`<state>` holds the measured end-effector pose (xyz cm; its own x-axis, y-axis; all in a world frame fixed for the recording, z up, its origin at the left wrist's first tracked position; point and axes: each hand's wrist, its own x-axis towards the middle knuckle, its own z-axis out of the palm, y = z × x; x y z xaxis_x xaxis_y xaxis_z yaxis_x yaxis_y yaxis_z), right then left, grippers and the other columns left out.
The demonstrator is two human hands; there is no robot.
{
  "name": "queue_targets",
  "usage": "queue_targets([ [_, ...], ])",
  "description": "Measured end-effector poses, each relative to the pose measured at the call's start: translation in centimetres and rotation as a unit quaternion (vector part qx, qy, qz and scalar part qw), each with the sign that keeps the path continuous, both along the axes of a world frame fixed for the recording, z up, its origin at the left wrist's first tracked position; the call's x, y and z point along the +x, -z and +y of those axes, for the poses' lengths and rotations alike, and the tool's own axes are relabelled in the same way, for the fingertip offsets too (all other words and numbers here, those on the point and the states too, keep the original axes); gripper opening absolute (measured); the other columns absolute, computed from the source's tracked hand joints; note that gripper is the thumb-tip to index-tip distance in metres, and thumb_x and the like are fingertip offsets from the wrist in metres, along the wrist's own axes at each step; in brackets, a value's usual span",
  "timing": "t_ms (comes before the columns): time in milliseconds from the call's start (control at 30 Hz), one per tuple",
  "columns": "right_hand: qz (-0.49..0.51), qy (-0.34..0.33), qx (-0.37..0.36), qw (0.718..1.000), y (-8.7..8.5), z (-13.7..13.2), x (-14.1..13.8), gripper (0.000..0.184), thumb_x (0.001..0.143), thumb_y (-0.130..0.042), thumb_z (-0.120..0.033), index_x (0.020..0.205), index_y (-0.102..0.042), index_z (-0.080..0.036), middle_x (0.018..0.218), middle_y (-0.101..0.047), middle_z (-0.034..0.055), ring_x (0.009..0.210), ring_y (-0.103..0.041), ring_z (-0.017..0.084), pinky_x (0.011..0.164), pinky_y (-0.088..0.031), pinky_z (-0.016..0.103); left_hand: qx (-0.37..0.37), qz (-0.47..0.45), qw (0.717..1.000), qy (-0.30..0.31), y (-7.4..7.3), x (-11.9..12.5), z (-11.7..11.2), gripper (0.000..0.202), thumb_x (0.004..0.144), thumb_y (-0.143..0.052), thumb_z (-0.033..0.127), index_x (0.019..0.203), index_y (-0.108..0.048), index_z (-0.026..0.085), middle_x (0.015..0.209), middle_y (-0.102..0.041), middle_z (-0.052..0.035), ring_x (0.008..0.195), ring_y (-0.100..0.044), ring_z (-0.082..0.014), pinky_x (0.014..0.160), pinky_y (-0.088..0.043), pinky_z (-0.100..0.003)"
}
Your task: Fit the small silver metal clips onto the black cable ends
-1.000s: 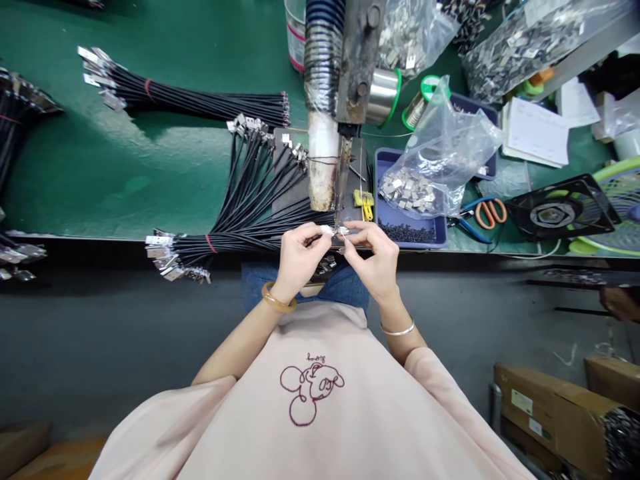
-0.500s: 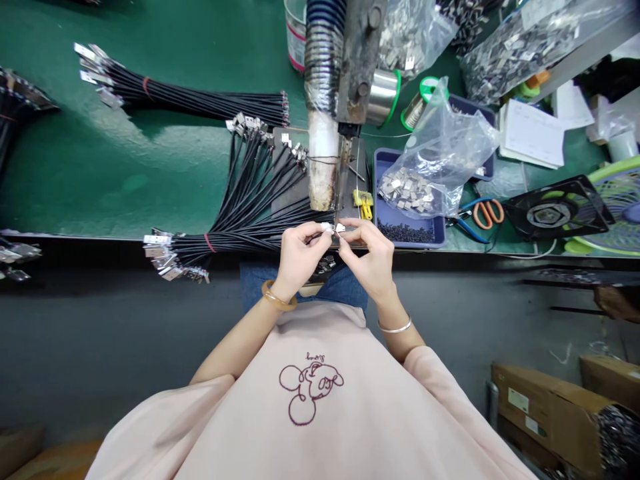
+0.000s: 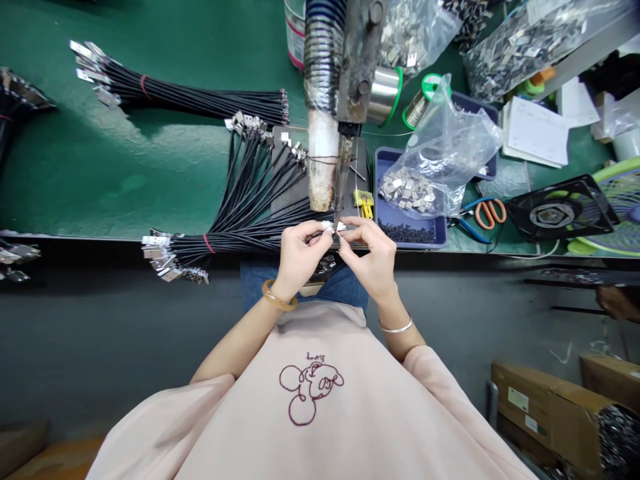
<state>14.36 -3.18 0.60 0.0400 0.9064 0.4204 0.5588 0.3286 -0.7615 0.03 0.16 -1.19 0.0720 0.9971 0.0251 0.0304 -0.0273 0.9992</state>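
Note:
My left hand (image 3: 300, 257) is closed in a pinch at the bench edge, on what looks like the end of a black cable. Several black cables (image 3: 250, 235) with metal plugs fan out behind it. Opposite, my right hand (image 3: 371, 259) pinches a small silvery-white connector piece (image 3: 341, 227), thumb and forefinger together. Both sets of fingertips almost meet under the narrow tip of a soldering iron (image 3: 345, 167), which points down from a fixed metal arm. The exact contact between cable, piece and tip is too small to make out.
A blue tray (image 3: 440, 230) with metal shells and small black parts stands right of my hands, partly under a plastic bag (image 3: 445, 153). Beyond lie orange-handled pliers (image 3: 490, 212), a black fan (image 3: 563, 208) and solder spools (image 3: 387, 97). A tied cable bundle (image 3: 200, 100) lies back left.
My right fingertips and the small piece have shifted very slightly under the iron tip. My left hand holds its place. The background has moved a little with the camera.

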Motion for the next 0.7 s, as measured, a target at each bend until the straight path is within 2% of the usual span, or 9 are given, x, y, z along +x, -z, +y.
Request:
queue_targets([
  [267,0.002,-0.005,-0.032,0.999,-0.03,-0.32,0.1,0.013,0.085,-0.062,-0.013,0.077,-0.059,-0.023,0.111,-0.073,0.0065,0.094,-0.074,0.019,0.082,-0.064,0.036,-0.017,0.008,1.0,-0.004,0.02,0.01,-0.15,0.011,0.073,-0.068,0.019,0.073,-0.077,0.014,0.062,-0.064,-0.0008,0.056,-0.048,-0.0101,0.054,-0.037,-0.022],
  [533,-0.003,0.008,-0.022,1.0,-0.33,-0.13,-0.08,0.012,0.086,-0.063,-0.014,0.078,-0.062,-0.022,0.108,-0.074,0.0065,0.098,-0.073,0.019,0.082,-0.063,0.034,-0.023,-0.003,1.0,-0.009,-0.15,0.15,-0.02,0.011,0.073,-0.067,0.02,0.073,-0.077,0.014,0.063,-0.064,-0.0006,0.056,-0.047,-0.0099,0.055,-0.038,-0.022],
  [700,-0.008,-0.008,-0.01,1.0,-0.36,-0.16,-0.01,0.013,0.086,-0.063,-0.012,0.078,-0.062,-0.022,0.108,-0.074,0.0067,0.098,-0.072,0.018,0.082,-0.063,0.033,-0.026,-0.004,1.0,-0.014,-0.36,0.11,-0.14,0.011,0.071,-0.067,0.02,0.071,-0.076,0.014,0.062,-0.063,-0.0002,0.056,-0.044,-0.009,0.054,-0.037,-0.022],
])
